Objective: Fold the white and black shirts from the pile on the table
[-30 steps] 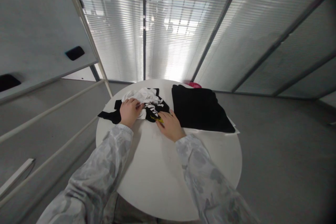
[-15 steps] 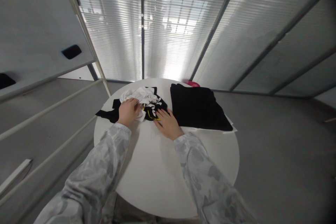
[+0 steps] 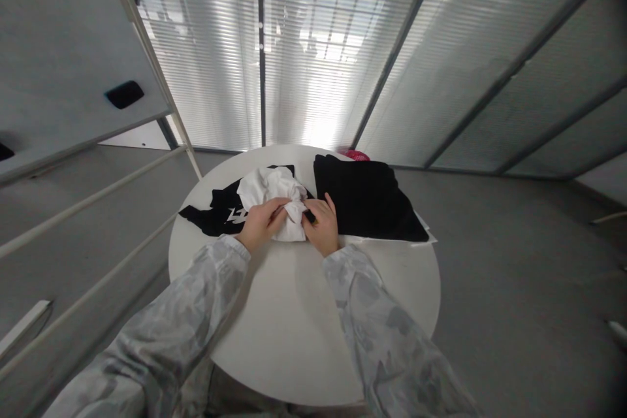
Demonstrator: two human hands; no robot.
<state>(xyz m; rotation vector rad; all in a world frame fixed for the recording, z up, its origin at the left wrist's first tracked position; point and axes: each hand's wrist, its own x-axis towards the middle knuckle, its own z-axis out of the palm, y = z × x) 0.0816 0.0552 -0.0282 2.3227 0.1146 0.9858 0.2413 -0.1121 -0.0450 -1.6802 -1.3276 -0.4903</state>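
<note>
A crumpled white cloth garment (image 3: 264, 185) is bunched up on the left half of the round table. My left hand (image 3: 263, 222) pinches its near part with closed fingers. Facing it, my right hand (image 3: 321, 225) grips the same white cloth by its right end, thumb and fingers together. Beneath and to the left lies a black garment (image 3: 206, 217) with a white print, partly covered by the white one. Its full shape is hidden. Just right of my right hand is a folded black cloth (image 3: 367, 199), lying flat.
The round white table (image 3: 289, 326) stands before me. White sheets (image 3: 425, 230) stick out under the folded black cloth. A pink mesh item (image 3: 356, 155) shows behind the table's far edge. A white-framed board (image 3: 63, 46) stands at left, and a ribbed translucent wall (image 3: 313, 91) rises behind.
The white cloth has been drawn right and towards me, over the black and yellow printed part. My left hand has moved right, and both hands have closed on the white cloth.
</note>
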